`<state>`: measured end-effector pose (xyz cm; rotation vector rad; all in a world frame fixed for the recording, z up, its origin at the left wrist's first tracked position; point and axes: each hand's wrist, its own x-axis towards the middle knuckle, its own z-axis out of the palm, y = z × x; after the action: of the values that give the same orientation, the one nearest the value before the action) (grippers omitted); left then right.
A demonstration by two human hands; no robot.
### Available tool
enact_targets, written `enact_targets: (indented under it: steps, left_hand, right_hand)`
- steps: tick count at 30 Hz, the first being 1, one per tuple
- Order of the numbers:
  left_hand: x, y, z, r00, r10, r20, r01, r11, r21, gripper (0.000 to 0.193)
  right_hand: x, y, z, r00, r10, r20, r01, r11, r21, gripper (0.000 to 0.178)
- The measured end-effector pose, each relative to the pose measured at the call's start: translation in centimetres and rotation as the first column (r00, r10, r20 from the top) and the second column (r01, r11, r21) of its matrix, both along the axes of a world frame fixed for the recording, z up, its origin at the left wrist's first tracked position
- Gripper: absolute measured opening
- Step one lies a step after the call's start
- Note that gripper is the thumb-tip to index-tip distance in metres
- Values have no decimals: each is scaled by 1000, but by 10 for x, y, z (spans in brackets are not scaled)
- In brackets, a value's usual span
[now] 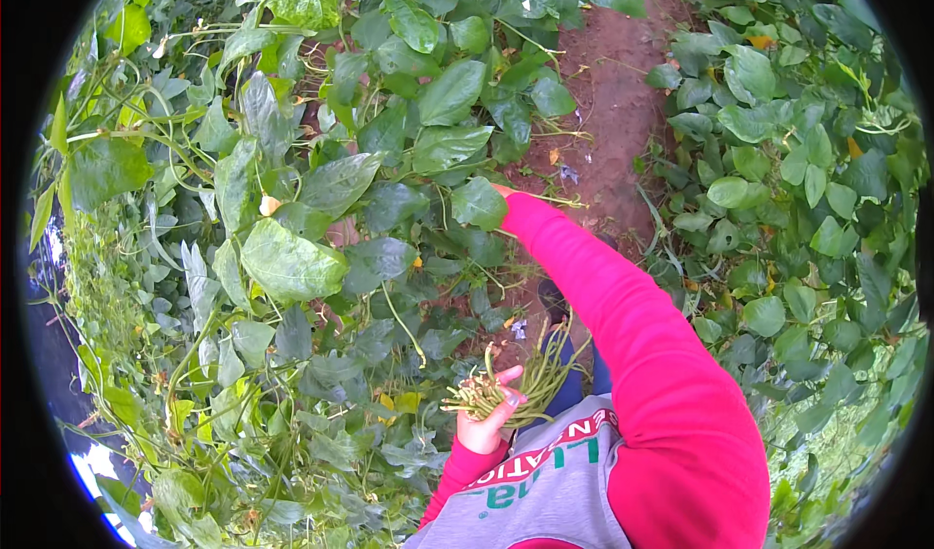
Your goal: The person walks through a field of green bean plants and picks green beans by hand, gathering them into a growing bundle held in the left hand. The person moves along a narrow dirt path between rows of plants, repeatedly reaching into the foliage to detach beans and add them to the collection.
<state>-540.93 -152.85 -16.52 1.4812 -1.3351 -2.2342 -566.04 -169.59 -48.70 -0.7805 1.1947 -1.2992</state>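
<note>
My left hand [480,434] is closed around a thick bunch of long green beans [547,385], held close in front of my body. The bunch's cut ends stick out past my thumb, and the thin pods hang over to the right. My right arm, in a pink sleeve, stretches forward into the leafy bean plants [452,96]. Only a sliver of my right hand [503,191] shows at the cuff; leaves cover its fingers. One slender green pod [401,325] hangs from the vines between the foliage, left of my right arm.
A strip of reddish bare soil [618,91] runs between two leafy rows. Another dense row of plants [769,169] stands on the right. My dark shoe [553,299] is on the path. Vines and stems tangle on the left, with a pale bloom [269,204] among them.
</note>
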Motion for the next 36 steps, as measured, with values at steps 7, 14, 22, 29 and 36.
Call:
enact_targets:
  steps: [7, 14, 22, 29, 36]
  left_hand:
    - [-1, -3, 3, 1000, -5, 18, 5, 1000, -13, 7]
    - [2, -6, 1, 998, -40, 57, 42, 998, -36, 7]
    - [-1, -10, 0, 995, -77, 70, 79, 996, -30, 7]
    - [-2, -16, -2, 991, -110, 79, 112, 993, -25, 6]
    - [-8, -18, -1, 991, -114, 67, 115, 993, -11, 5]
  right_hand:
    - [23, 28, 59, 978, -90, 190, 57, 983, 177, 29]
    - [30, 28, 83, 953, -139, 271, 88, 977, 193, 34]
    - [30, 13, 91, 936, -112, 334, 59, 985, 165, 34]
    - [30, 4, 96, 924, -85, 372, 30, 988, 149, 34]
    - [32, 5, 95, 913, -53, 404, -7, 989, 145, 35]
